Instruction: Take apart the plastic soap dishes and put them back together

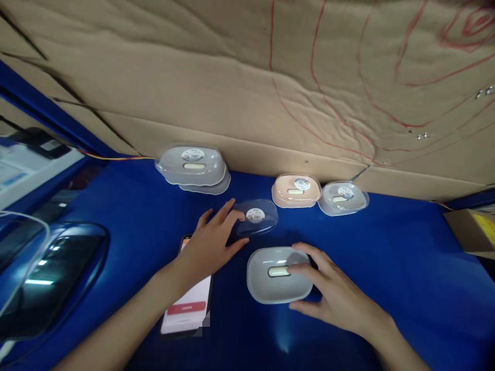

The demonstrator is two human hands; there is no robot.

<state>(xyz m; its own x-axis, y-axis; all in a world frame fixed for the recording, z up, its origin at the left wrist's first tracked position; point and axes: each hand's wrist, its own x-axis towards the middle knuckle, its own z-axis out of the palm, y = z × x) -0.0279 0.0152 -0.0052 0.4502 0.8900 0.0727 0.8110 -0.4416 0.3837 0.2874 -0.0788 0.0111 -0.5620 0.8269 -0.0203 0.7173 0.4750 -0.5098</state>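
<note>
My left hand (214,239) reaches over the left end of a clear plastic lid (263,221) with a round white label. Its fingers are spread, with the index fingertip at the label and the thumb by the lid's near edge. Closer to me sits a grey oval soap dish (263,286), uncovered, with a cream oblong piece in its middle. My right hand (325,286) grips the dish at its right end. The thumb is at the near rim, one finger is at the far rim, and the index fingertip touches the oblong piece.
Along the cardboard wall (232,87) stand stacked grey covered dishes (193,172), a peach covered dish (296,190) and another grey one (340,201). A lit phone (187,309) lies under my left forearm. A dark device (58,278) with cables is at left, a cardboard box (464,229) at right.
</note>
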